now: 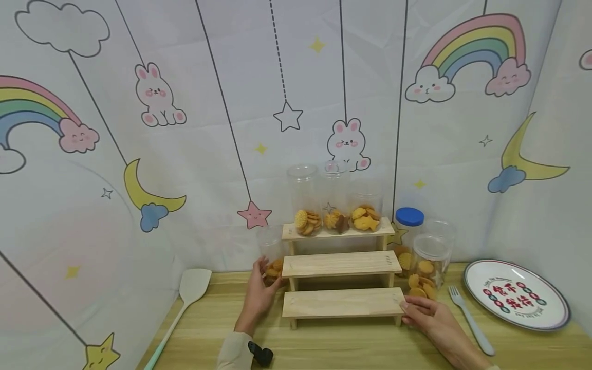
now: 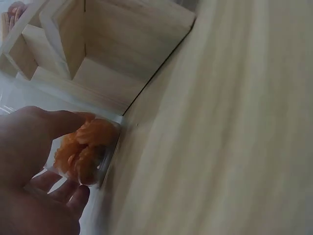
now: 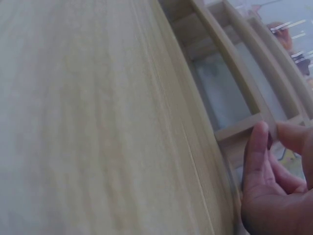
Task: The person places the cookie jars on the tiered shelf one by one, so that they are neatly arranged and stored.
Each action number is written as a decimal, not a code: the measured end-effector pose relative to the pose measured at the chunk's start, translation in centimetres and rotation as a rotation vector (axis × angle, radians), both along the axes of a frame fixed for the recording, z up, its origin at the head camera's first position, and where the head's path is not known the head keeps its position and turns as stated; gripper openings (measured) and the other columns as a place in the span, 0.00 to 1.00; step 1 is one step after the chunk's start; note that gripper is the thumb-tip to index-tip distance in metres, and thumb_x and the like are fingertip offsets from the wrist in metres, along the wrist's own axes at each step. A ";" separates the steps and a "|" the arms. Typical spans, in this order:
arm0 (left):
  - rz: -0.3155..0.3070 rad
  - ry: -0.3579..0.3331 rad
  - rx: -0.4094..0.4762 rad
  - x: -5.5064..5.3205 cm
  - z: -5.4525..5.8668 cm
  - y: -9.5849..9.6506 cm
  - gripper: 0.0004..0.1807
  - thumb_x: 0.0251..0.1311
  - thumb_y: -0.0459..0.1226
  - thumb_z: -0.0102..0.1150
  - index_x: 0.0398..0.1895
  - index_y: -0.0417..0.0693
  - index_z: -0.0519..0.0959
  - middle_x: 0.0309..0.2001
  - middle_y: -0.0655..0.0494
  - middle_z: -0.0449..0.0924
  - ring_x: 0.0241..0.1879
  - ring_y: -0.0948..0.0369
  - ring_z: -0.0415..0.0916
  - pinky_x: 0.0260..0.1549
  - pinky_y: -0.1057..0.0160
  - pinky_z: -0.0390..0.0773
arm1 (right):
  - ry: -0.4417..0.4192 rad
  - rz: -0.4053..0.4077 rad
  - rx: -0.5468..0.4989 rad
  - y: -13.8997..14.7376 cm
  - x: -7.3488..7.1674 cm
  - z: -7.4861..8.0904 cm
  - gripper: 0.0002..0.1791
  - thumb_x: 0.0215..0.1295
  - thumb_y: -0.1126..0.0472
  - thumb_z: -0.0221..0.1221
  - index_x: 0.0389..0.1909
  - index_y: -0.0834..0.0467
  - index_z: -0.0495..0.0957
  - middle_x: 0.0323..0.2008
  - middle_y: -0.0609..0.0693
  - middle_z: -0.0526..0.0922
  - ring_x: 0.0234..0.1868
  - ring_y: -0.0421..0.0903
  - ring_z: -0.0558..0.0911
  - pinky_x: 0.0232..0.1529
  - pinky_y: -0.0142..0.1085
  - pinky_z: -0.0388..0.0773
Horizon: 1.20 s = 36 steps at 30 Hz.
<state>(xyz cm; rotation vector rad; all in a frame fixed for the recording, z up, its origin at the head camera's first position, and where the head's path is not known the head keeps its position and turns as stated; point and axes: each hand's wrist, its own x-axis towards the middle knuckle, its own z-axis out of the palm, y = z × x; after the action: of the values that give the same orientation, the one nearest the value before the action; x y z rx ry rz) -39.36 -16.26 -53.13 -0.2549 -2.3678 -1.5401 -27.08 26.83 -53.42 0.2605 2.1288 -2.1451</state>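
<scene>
A three-step wooden rack (image 1: 342,303) stands on the table against the back wall. On its top step are three clear jars (image 1: 336,205) of cookies. Left of the rack, my left hand (image 1: 260,295) grips a clear jar (image 2: 90,154) with orange-brown cookies in its bottom; thumb and fingers curl round its sides. In the left wrist view the jar's base is close to the tabletop. My right hand (image 1: 430,321) pinches the right end of the lowest step between thumb and fingers, seen also in the right wrist view. The middle and lowest steps bear nothing.
Right of the rack stand clear jars (image 1: 430,257) of cookies and one jar with a blue lid (image 1: 409,216). A fork (image 1: 472,321) and a white plate (image 1: 513,321) with red print lie further right. A pale spatula (image 1: 191,288) lies at the left.
</scene>
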 end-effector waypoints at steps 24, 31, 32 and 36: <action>0.116 0.168 0.012 1.6 4.7 -2.8 0.45 0.66 0.38 0.77 0.80 0.39 0.61 0.74 0.38 0.72 0.74 0.40 0.72 0.72 0.35 0.77 | 0.016 -0.008 0.002 0.0 0.1 0.1 0.39 0.79 0.56 0.65 0.77 0.77 0.63 0.56 0.53 0.86 0.47 0.39 0.89 0.52 0.34 0.91; 0.035 0.202 0.056 4.2 7.9 -2.7 0.43 0.68 0.38 0.76 0.80 0.41 0.63 0.74 0.40 0.74 0.76 0.40 0.71 0.72 0.36 0.77 | 0.016 -0.002 -0.009 0.0 0.1 0.1 0.40 0.79 0.57 0.65 0.78 0.77 0.61 0.57 0.53 0.86 0.48 0.38 0.89 0.53 0.33 0.91; 0.026 0.207 0.048 4.5 8.1 -2.4 0.42 0.68 0.38 0.76 0.80 0.42 0.64 0.73 0.40 0.75 0.76 0.41 0.71 0.71 0.36 0.78 | 0.016 -0.001 -0.010 0.0 0.1 0.1 0.40 0.79 0.57 0.65 0.78 0.77 0.61 0.56 0.53 0.86 0.48 0.38 0.89 0.52 0.33 0.91; 0.002 0.248 -0.013 5.1 8.4 -0.4 0.42 0.67 0.40 0.77 0.79 0.42 0.66 0.70 0.41 0.78 0.73 0.40 0.76 0.66 0.40 0.83 | 0.017 0.007 -0.015 0.0 0.0 0.0 0.40 0.79 0.57 0.65 0.78 0.77 0.61 0.55 0.52 0.86 0.48 0.38 0.89 0.53 0.33 0.90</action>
<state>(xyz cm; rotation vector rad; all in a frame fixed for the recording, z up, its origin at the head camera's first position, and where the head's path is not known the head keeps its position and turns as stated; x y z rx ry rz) -34.24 -16.61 -44.75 -0.4201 -2.1843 -1.4027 -27.05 26.79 -53.42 0.2336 2.1189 -2.1662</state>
